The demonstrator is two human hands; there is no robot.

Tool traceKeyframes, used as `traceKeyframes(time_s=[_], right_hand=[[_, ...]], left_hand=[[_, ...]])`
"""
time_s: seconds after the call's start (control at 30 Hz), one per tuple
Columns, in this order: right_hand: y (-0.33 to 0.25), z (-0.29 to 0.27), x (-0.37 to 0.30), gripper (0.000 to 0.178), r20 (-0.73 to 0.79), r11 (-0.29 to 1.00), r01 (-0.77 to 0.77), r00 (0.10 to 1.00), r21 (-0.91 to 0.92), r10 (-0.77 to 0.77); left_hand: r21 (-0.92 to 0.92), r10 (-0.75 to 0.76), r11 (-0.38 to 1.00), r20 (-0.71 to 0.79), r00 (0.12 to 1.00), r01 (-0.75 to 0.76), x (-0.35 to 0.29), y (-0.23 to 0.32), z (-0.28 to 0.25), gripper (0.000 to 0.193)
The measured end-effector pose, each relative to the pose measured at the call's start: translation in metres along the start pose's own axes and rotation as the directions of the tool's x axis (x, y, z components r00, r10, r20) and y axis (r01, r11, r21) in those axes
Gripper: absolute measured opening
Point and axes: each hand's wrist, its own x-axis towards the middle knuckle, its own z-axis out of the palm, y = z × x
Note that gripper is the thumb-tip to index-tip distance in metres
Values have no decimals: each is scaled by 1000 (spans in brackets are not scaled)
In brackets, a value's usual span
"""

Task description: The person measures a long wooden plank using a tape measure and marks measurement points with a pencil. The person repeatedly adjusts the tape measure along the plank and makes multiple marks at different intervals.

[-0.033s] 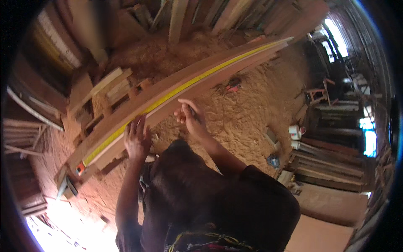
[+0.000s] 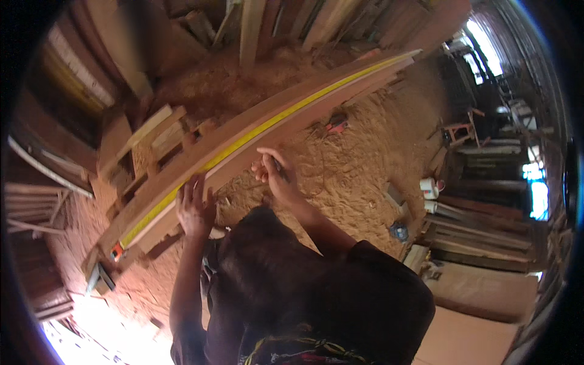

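A yellow tape measure blade (image 2: 267, 128) runs stretched along a long reddish-brown wooden board (image 2: 234, 126), which slants from the near left to the far right. Its orange and dark case (image 2: 117, 250) sits at the near left end. My left hand (image 2: 194, 210) lies on the board's near edge, fingers extended and touching the tape at their tips. Just off the board's near side, to the right, is my right hand (image 2: 277, 173). Its index finger points out toward the tape, while the other fingers curl around a thin dark pencil-like stick (image 2: 282, 171).
Wooden offcuts and blocks (image 2: 146, 140) lie beyond the board at left. Sawdust (image 2: 359, 164) covers the ground, with a red and dark tool (image 2: 336, 123) on it. Planks (image 2: 250, 33) lean at the back. White buckets (image 2: 429, 189) and stacked timber (image 2: 480, 240) stand at right.
The whole view has shifted slightly. Both hands keep nearly the same places and poses; the tape and board stay put.
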Motion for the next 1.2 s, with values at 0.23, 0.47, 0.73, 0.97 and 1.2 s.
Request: traceKeyframes(time_s=[0.23, 0.47, 0.73, 0.97, 1.2], right_hand=[[24, -95, 36, 27, -109, 982, 136, 983, -131, -151], [6, -170, 152, 27, 55, 685, 530, 809, -499, -585], [11, -204, 210, 31, 371, 530, 658, 747, -535, -552], [21, -216, 219, 29, 391, 619, 587, 809, -521, -439], [60, -222, 244, 30, 499, 800, 468, 830, -377, -250]], left_hand=[[159, -65, 984, -83, 994, 77, -10, 4, 19, 37], [141, -185, 970, -102, 977, 198, -8, -5, 31, 44], [218, -281, 914, -265, 922, 341, 4, 39, 35, 33], [153, -312, 920, -267, 912, 360, 17, 64, 22, 35], [-190, -441, 876, 56, 896, 443, -28, -7, -20, 66]])
